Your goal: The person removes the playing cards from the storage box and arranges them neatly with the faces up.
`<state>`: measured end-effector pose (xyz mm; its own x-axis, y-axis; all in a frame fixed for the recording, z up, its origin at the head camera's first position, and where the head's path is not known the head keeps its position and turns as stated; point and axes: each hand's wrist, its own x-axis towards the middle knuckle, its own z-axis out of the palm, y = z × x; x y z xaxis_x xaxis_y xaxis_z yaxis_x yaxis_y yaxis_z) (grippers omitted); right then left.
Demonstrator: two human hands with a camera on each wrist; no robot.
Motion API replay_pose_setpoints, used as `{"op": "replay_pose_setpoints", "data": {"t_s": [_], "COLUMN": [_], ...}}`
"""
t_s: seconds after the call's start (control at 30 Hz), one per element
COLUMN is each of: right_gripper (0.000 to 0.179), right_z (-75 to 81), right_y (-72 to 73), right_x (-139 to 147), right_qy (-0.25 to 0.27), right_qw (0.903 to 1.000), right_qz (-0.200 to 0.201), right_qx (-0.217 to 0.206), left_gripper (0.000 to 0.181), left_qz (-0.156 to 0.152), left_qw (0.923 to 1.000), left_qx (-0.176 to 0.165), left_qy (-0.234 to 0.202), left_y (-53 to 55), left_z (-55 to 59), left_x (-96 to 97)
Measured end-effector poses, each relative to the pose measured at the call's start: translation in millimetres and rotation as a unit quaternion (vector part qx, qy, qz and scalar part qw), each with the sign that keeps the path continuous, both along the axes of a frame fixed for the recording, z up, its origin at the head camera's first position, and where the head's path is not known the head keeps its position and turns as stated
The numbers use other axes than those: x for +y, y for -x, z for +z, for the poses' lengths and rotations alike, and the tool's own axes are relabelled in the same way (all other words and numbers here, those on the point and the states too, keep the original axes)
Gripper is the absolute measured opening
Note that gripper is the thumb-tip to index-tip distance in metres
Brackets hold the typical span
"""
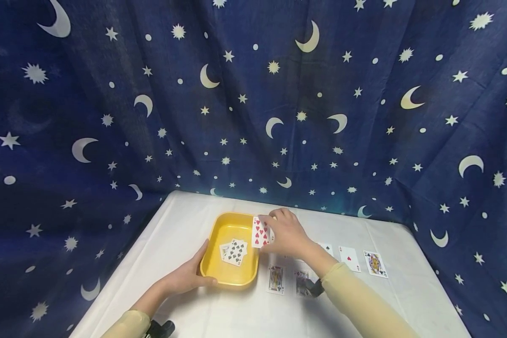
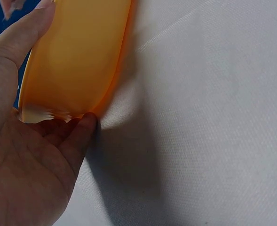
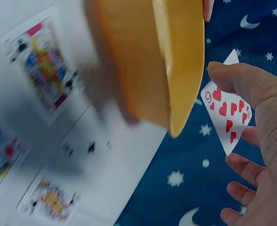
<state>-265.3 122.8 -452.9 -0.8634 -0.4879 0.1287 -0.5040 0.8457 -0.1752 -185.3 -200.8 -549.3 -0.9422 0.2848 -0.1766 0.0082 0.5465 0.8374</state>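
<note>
A yellow plastic tray [image 1: 226,225] with raised walls stands left of centre in the head view. My left hand [image 1: 186,273] grips its left side and near corner, with the fingertips at the outer wall in the left wrist view. Inside the tray lie overlapping playing cards, a black spades card [image 1: 236,252] on top. By the tray's far right rim, my right hand [image 1: 288,232] pinches a hearts playing card [image 1: 259,232] between thumb and fingers. The right wrist view shows this hearts card [image 3: 227,110] face on, its lower corner against a fingertip.
Face-up cards lie on the white tablecloth right of the tray: a king [image 1: 276,280], another face card [image 1: 303,283] partly behind the wrist strap, an ace of hearts [image 1: 349,258] and a face card [image 1: 375,264]. A dark blue star-patterned curtain [image 1: 253,117] hangs behind.
</note>
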Motion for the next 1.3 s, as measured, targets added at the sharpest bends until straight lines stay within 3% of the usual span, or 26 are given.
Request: {"op": "replay_pose_setpoints", "data": {"t_s": [0.3, 0.63, 1.07, 1.3], "right_gripper": [0.092, 0.091, 0.088, 0.088], "right_z": [-3.4, -25.0, -59.7, -71.9], "right_y": [-14.9, -36.1, -59.7, -69.5], "right_x": [65, 128, 167, 177], "right_qy": [-0.011, -0.026, -0.048, -0.052], "right_qw": [0.9994, 0.9987, 0.9979, 0.9965], "right_qz": [-0.025, -0.034, -0.043, -0.052], "right_qx": [0.020, 0.029, 0.003, -0.040], "left_gripper": [0.128, 0.128, 0.127, 0.127], "left_qz": [0.004, 0.007, -0.002, -0.003], "left_qw": [1.0000, 0.9999, 1.0000, 1.0000], "left_qx": [-0.005, -0.006, -0.003, -0.003], "left_qy": [0.004, 0.005, 0.004, 0.001], "left_y": [0.4, -2.0, -0.2, 0.1], "left_z": [1.0, 2.1, 1.8, 2.4], "left_x": [0.8, -0.7, 0.8, 1.3]}}
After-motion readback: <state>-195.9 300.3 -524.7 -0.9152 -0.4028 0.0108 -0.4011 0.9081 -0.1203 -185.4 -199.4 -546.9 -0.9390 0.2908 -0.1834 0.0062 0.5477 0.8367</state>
